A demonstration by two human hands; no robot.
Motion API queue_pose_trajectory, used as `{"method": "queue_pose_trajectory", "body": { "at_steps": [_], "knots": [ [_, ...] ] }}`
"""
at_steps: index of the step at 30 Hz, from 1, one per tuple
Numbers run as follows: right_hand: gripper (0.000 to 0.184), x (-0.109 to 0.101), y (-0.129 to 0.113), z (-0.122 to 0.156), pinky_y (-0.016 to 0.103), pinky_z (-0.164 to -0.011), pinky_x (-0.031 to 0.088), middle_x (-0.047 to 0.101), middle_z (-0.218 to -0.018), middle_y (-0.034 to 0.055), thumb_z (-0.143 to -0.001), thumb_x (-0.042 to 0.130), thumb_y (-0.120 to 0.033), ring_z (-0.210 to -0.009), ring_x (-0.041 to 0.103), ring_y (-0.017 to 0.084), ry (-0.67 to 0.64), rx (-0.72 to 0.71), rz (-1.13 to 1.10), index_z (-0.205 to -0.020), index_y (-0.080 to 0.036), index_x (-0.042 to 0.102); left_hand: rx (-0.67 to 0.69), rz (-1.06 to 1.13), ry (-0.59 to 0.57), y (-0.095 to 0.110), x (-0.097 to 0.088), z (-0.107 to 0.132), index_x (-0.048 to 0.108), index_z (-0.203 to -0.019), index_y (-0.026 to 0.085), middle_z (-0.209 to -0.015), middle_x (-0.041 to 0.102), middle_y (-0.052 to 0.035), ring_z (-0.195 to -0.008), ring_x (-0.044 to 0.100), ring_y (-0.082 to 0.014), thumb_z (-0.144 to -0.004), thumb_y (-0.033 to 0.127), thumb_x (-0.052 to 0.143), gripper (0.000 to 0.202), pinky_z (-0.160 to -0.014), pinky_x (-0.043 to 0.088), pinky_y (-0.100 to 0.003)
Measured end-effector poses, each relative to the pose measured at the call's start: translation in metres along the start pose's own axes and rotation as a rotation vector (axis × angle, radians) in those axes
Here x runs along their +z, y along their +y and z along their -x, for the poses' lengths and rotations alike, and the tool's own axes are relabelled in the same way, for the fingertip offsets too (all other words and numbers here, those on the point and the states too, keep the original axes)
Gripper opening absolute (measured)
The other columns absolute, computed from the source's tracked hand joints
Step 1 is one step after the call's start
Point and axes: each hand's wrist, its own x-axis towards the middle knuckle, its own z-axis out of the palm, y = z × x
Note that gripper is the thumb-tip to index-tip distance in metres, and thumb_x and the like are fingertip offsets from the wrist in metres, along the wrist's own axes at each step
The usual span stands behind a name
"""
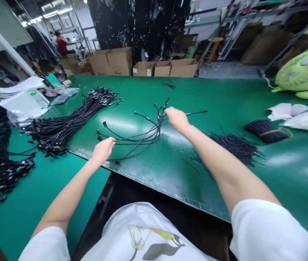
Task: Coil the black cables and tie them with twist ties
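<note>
A small bunch of black cables (140, 136) lies curved on the green table (224, 98). My right hand (176, 119) is closed on the far ends of these cables, by their connectors. My left hand (103, 149) rests with curled fingers on the near ends of the same bunch, close to the table's front edge. A large pile of similar black cables (66, 121) lies to the left of my left hand.
Loose black cable ties (234, 145) and a banded bundle (265, 130) lie right of my right arm. A green fan (303, 72) and white bags (300, 116) sit at the far right. More cables (1, 163) lie on the left table. Cardboard boxes (143, 65) stand behind; a person works far back left.
</note>
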Motion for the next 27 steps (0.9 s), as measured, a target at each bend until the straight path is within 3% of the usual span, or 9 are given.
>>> {"method": "queue_pose_trajectory", "body": {
  "at_steps": [4,7,10,13,15,18,20,24,27],
  "knots": [
    [0.035,-0.002,-0.006,-0.022,0.034,-0.089,0.043,0.056,-0.126,0.0177,-0.091,0.045,-0.019,-0.109,0.055,0.025,-0.049,-0.058,-0.063,-0.124,-0.012,0.056,-0.109,0.281,0.017,0.004,-0.031,-0.007,0.058,-0.083,0.017,-0.065,0.049,0.0022,-0.054,0.043,-0.0097,-0.083,0.030,0.057,0.013,-0.055,0.038,-0.021],
    [0.037,0.020,-0.044,-0.026,0.027,-0.092,0.042,0.060,-0.125,0.0080,-0.089,0.058,-0.032,-0.111,0.055,0.019,-0.118,-0.152,-0.113,-0.124,-0.020,0.058,-0.169,0.707,-0.149,0.031,-0.042,-0.007,0.059,-0.086,0.013,-0.063,0.042,0.0048,-0.048,0.037,-0.0048,-0.082,0.029,0.062,0.017,-0.048,0.033,-0.017],
    [0.025,0.028,-0.058,-0.040,0.030,-0.087,0.044,0.067,-0.110,0.0127,-0.094,0.049,-0.029,-0.101,0.060,0.021,-0.097,-0.051,-0.108,-0.106,-0.013,0.066,-0.196,0.960,-0.292,0.055,-0.054,-0.005,0.062,-0.085,0.011,-0.062,0.041,0.0049,-0.046,0.036,-0.0025,-0.082,0.024,0.065,0.014,-0.044,0.032,-0.014],
    [0.037,-0.001,-0.046,-0.062,0.032,-0.085,0.043,0.065,-0.108,0.0183,-0.099,0.029,-0.020,-0.101,0.059,0.023,0.019,0.105,-0.098,-0.104,-0.007,0.063,-0.231,0.975,-0.304,0.061,-0.060,-0.006,0.062,-0.084,0.011,-0.063,0.047,0.0032,-0.048,0.043,-0.0033,-0.085,0.024,0.065,0.014,-0.042,0.034,-0.013],
    [0.043,-0.034,-0.038,-0.073,0.030,-0.086,0.042,0.065,-0.110,0.0168,-0.101,0.018,-0.016,-0.102,0.058,0.019,0.202,0.133,-0.158,-0.111,-0.006,0.059,-0.287,0.982,-0.280,0.056,-0.058,-0.007,0.059,-0.080,0.012,-0.067,0.052,0.0008,-0.055,0.053,-0.0059,-0.085,0.025,0.065,0.015,-0.042,0.037,-0.013],
    [0.044,-0.086,-0.026,-0.077,0.025,-0.085,0.038,0.065,-0.106,0.0131,-0.104,0.020,-0.025,-0.099,0.058,0.013,0.546,0.040,-0.232,-0.115,-0.004,0.057,-0.308,0.992,-0.225,0.046,-0.051,-0.008,0.055,-0.075,0.014,-0.079,0.061,-0.0030,-0.069,0.064,-0.0104,-0.083,0.028,0.065,0.019,-0.050,0.046,-0.015],
    [0.048,-0.110,-0.011,-0.070,0.027,-0.083,0.035,0.064,-0.107,0.0134,-0.103,0.025,-0.035,-0.103,0.056,0.013,0.615,-0.041,-0.146,-0.111,-0.002,0.060,-0.248,0.945,-0.207,0.039,-0.050,-0.005,0.053,-0.076,0.015,-0.085,0.063,-0.0028,-0.067,0.064,-0.0093,-0.080,0.029,0.069,0.022,-0.051,0.046,-0.015],
    [0.038,-0.121,0.037,-0.035,0.031,-0.072,0.030,0.067,-0.101,0.0145,-0.097,0.044,-0.037,-0.096,0.059,0.014,0.283,-0.093,0.210,-0.103,-0.006,0.066,-0.097,0.575,-0.231,0.021,-0.061,0.001,0.055,-0.079,0.016,-0.087,0.065,-0.0036,-0.067,0.064,-0.0113,-0.077,0.035,0.072,0.025,-0.056,0.047,-0.020],
    [0.022,-0.110,0.062,0.010,0.031,-0.062,0.025,0.068,-0.099,0.0149,-0.089,0.062,-0.027,-0.080,0.060,0.013,-0.006,0.040,0.418,-0.104,-0.012,0.067,-0.023,0.148,-0.126,0.003,-0.071,0.002,0.058,-0.079,0.017,-0.085,0.068,-0.0044,-0.078,0.066,-0.0170,-0.076,0.034,0.071,0.022,-0.068,0.050,-0.026]
  ]
}}
